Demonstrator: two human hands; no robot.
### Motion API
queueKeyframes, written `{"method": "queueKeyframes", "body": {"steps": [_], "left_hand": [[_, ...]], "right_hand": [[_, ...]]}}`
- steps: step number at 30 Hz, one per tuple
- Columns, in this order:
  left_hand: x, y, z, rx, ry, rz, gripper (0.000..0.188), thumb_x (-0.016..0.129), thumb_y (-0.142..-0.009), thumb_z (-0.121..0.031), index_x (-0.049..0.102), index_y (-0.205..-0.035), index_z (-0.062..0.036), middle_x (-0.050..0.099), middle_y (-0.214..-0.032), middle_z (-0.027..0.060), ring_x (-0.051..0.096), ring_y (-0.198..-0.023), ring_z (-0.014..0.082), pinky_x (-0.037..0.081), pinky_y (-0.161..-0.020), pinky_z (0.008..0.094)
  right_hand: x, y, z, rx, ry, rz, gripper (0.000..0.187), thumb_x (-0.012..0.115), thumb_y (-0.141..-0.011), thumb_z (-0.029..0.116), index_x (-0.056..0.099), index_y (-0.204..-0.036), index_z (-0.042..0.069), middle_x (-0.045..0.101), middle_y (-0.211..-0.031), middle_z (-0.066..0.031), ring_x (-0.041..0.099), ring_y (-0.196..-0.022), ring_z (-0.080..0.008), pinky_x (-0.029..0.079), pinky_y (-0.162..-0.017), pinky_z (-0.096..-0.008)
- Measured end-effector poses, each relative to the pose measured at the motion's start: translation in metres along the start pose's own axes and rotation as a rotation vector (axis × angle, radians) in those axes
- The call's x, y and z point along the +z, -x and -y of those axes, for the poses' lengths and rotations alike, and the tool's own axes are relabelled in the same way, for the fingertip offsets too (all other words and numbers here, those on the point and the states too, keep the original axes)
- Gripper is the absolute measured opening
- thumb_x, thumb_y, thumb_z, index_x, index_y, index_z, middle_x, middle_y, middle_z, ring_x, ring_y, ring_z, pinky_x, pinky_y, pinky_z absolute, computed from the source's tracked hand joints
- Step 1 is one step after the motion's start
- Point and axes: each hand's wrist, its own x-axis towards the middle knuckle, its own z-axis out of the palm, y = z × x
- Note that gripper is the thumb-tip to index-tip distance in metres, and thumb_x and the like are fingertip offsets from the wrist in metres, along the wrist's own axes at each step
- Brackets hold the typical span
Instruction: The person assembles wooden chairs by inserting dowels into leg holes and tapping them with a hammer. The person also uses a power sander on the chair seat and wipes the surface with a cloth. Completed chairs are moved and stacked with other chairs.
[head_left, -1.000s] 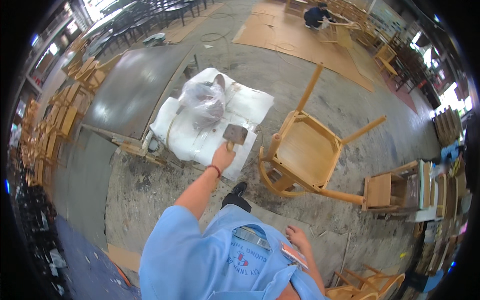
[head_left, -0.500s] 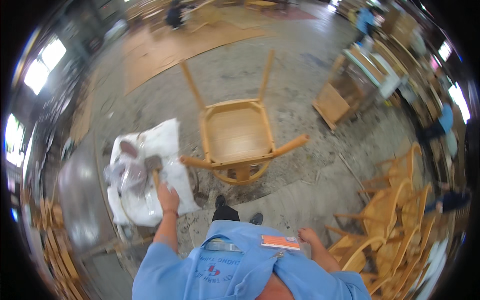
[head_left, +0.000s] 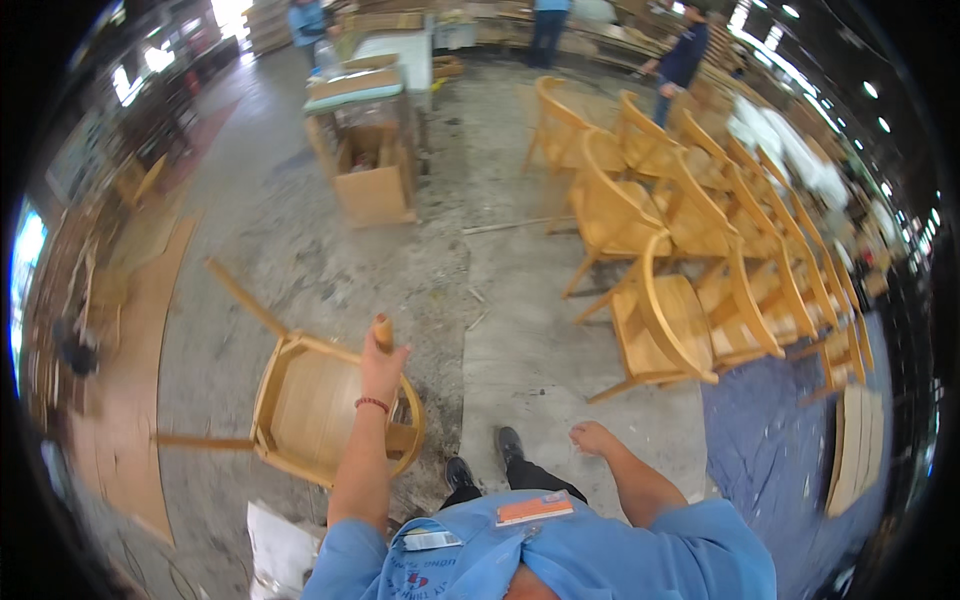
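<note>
An upturned wooden chair [head_left: 312, 400] rests on the floor to my left, its seat underside and legs facing up. My left hand [head_left: 382, 372] is closed around one of its legs, whose rounded tip [head_left: 383, 330] sticks out beyond my fingers. The curved backrest [head_left: 418, 430] shows under and beside my left forearm. One chair leg is not visible. My right hand [head_left: 595, 438] hangs over the floor on the right, fingers curled in, with nothing visible in it.
Rows of upright wooden chairs [head_left: 660, 325] stand at the right, partly on a blue sheet [head_left: 760, 430]. Farther off are a cardboard box [head_left: 375, 195] and a worktable [head_left: 355, 90]. White padding [head_left: 280, 545] lies at the lower left. Co-workers [head_left: 684, 55] stand at the back.
My view has swung right, bringing the chair rows into the middle right. My left hand has left the wooden-handled hammer on the white padding and taken hold of the chair leg.
</note>
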Motion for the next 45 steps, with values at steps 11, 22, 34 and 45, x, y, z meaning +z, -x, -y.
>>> {"method": "queueKeyframes", "body": {"steps": [11,22,34,45], "left_hand": [[-0.030,0.018,0.023,0.049,0.238,0.056,0.026,0.074,-0.071,0.001,0.054,-0.085,-0.0081,0.056,-0.085,0.0012,0.056,-0.079,0.0146,0.048,-0.076,0.0311],[-0.061,0.210,-0.134,0.467,0.651,0.379,0.017,0.066,-0.076,-0.007,0.051,-0.081,-0.0103,0.051,-0.074,0.0023,0.052,-0.072,0.0191,0.043,-0.077,0.0352],[0.079,0.449,-0.341,0.693,1.189,1.261,0.022,0.064,-0.084,-0.016,0.043,-0.081,-0.0147,0.045,-0.066,-0.0034,0.043,-0.064,0.0113,0.032,-0.074,0.0317],[0.301,0.557,-0.350,0.203,1.393,2.029,0.018,0.062,-0.080,-0.016,0.045,-0.081,-0.0140,0.051,-0.067,-0.0013,0.054,-0.063,0.0178,0.039,-0.077,0.0356]], "right_hand": [[0.143,0.264,-0.148,0.835,-0.541,-0.051,0.018,0.059,-0.088,0.018,0.064,-0.085,0.001,0.064,-0.076,-0.0140,0.063,-0.062,-0.0223,0.051,-0.052,-0.0394],[0.075,0.252,-0.240,0.465,-0.204,-0.093,0.054,0.044,-0.096,0.045,0.063,-0.111,-0.002,0.067,-0.102,-0.0218,0.066,-0.093,-0.0348,0.051,-0.079,-0.0457],[-0.026,0.511,-0.344,-0.110,-1.495,-0.719,0.071,0.035,-0.098,0.061,0.053,-0.132,0.001,0.062,-0.122,-0.0123,0.060,-0.107,-0.0227,0.048,-0.091,-0.0344],[0.186,0.779,-0.376,0.018,-1.741,-1.189,0.045,0.050,-0.096,0.046,0.062,-0.102,0.003,0.066,-0.085,-0.0107,0.063,-0.072,-0.0219,0.054,-0.066,-0.0366]]}}
